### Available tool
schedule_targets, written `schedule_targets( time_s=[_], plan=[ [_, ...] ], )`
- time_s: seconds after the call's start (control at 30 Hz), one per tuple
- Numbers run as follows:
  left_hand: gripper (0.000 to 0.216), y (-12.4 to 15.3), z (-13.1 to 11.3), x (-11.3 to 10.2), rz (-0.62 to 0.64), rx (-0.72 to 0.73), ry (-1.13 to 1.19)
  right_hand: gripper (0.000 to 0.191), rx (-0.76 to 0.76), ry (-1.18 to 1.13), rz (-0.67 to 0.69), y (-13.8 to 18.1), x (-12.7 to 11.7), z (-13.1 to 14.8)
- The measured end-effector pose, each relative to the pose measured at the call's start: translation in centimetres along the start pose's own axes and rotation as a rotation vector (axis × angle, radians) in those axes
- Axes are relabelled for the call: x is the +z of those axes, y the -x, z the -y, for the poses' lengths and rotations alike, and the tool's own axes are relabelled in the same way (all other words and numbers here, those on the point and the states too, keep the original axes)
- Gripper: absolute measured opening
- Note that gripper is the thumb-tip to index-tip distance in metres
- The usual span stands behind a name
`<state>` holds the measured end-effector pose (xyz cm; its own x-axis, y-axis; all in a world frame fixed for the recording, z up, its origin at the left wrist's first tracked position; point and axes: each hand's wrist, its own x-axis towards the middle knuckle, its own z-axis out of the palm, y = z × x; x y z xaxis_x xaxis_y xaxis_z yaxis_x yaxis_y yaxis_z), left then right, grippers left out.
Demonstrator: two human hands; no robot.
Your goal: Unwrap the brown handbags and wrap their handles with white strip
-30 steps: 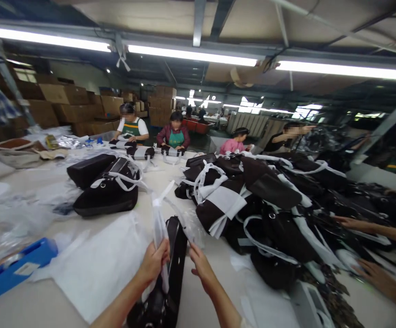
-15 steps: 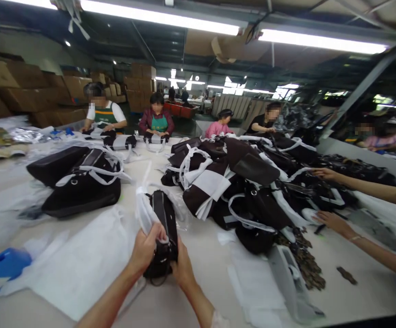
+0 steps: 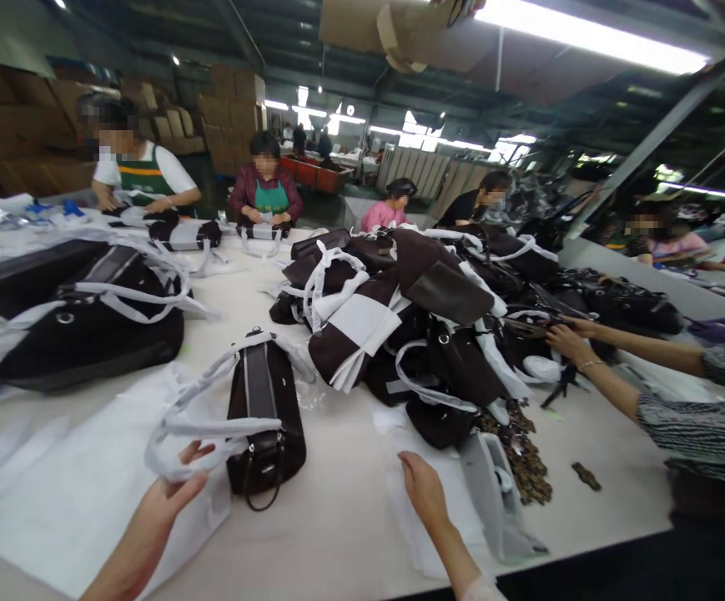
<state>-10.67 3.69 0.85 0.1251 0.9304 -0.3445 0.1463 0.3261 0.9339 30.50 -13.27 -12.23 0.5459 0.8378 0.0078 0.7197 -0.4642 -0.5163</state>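
A dark brown handbag [image 3: 268,417] lies on the table in front of me. Its handles [image 3: 221,427] are wrapped in white material and loop out to the left. My left hand [image 3: 171,497] is at that loop, thumb and fingers around the wrapped handle. Off to the right, my right hand [image 3: 425,488] is apart from the bag, fingers stretched out over a stack of white sheets [image 3: 415,534]; it holds nothing visible. Beneath the left hand spreads a large white sheet [image 3: 67,484].
A heap of dark bags [image 3: 443,284] fills the middle back. More bags [image 3: 99,334] lie left. A grey holder [image 3: 493,492] stands beside a pile of brown pieces [image 3: 528,467]. At right, a co-worker's hands [image 3: 568,338] work at the heap. Other people sit across the table.
My right hand has let go of the bag and moved right to the white sheets. My left hand has shifted left along the handles, which now spread leftward. The view has turned slightly.
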Motion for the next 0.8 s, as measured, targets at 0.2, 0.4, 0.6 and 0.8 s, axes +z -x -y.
schedule_targets(
  time_s=[0.2, 0.4, 0.6, 0.8],
  plan=[
    [0.074, 4.8, 4.6, -0.7, -0.071, -0.237, -0.015, 0.029, -0.055, 0.232, 0.114, -8.2, 2.4, -1.0],
    [0.072, 9.0, 7.6, 1.4, -0.253, -0.379, 0.007, 0.015, -0.098, 0.391, 0.19, -11.1, 3.7, -2.9],
    [0.063, 10.4, 6.7, 2.5, -0.284, -0.378, 0.059, 0.014, -0.183, 0.299, 0.206, -11.5, 1.3, -2.5],
    [0.05, 8.8, 3.5, 3.1, -0.09, -0.239, -0.09, 0.029, -0.125, 0.003, 0.169, -10.3, -2.0, 0.4]
  ],
)
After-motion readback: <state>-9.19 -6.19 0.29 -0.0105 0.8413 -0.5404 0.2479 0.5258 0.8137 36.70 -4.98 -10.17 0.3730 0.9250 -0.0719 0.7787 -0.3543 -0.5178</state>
